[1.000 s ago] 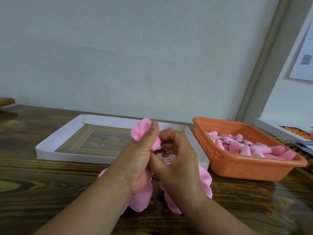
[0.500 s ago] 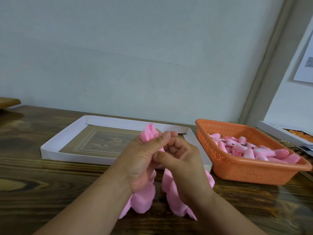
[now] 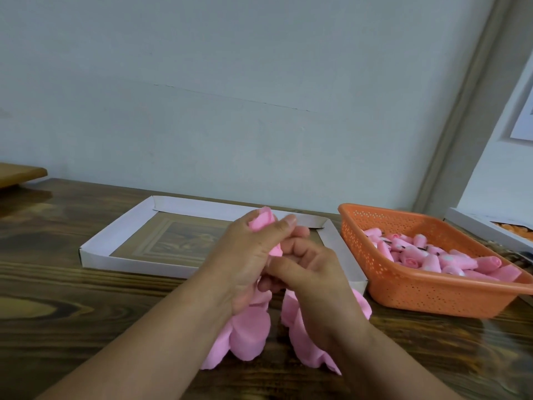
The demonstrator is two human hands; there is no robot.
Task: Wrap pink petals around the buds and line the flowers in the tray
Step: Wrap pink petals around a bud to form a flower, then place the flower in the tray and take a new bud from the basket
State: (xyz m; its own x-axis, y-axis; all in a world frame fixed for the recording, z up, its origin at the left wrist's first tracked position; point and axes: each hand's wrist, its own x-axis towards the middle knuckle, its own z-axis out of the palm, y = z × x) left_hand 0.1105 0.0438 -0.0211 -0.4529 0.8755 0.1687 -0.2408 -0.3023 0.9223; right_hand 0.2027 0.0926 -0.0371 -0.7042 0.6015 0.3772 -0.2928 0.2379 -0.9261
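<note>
At the centre of the frame, the left hand [image 3: 245,261] and right hand [image 3: 314,272] meet, both pinching a pink flower [image 3: 264,226] whose petal folds round it. Loose pink petals [image 3: 248,333] lie beneath on the bench [image 3: 86,313]. Behind sits the white tray [image 3: 115,235]; at right, an orange basket [image 3: 418,293] holds rolled buds [image 3: 427,255].

Left hand [image 3: 245,255], right hand [image 3: 314,272]: curled, touching.
</note>
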